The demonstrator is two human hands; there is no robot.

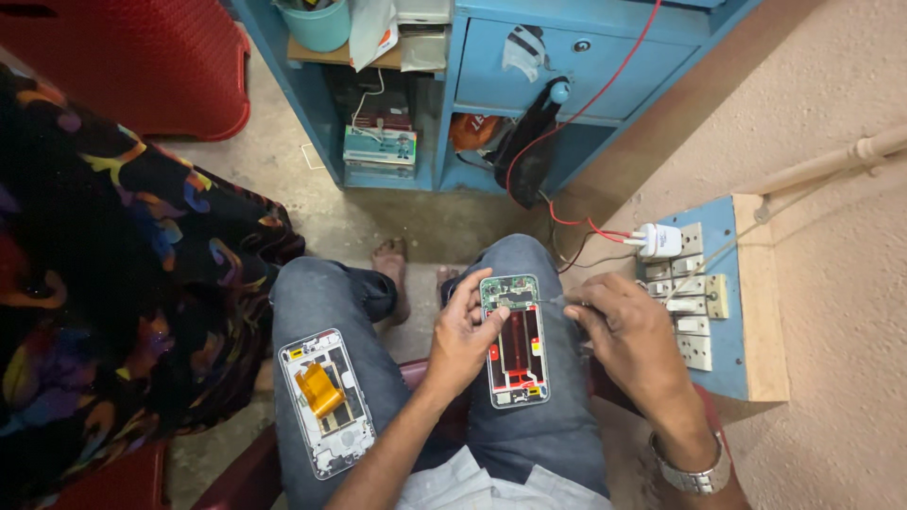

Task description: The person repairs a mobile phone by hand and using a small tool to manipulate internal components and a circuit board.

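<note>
An opened phone body [515, 340] with a green circuit board and red-edged battery bay lies on my right thigh. My left hand [463, 331] steadies its left edge, thumb and fingers on the frame. My right hand [628, 340] holds a thin metal tool [557, 300] whose tip touches the phone's upper right corner. On my left thigh rests a second phone part [324, 401], a white frame with an orange flex ribbon.
A blue wall board with switches and sockets [704, 312] and a white charger plug [658, 240] is at the right. A blue cabinet [576, 57] with red wires stands ahead. A red plastic stool [142, 66] and a person in patterned clothing [94, 283] are at the left.
</note>
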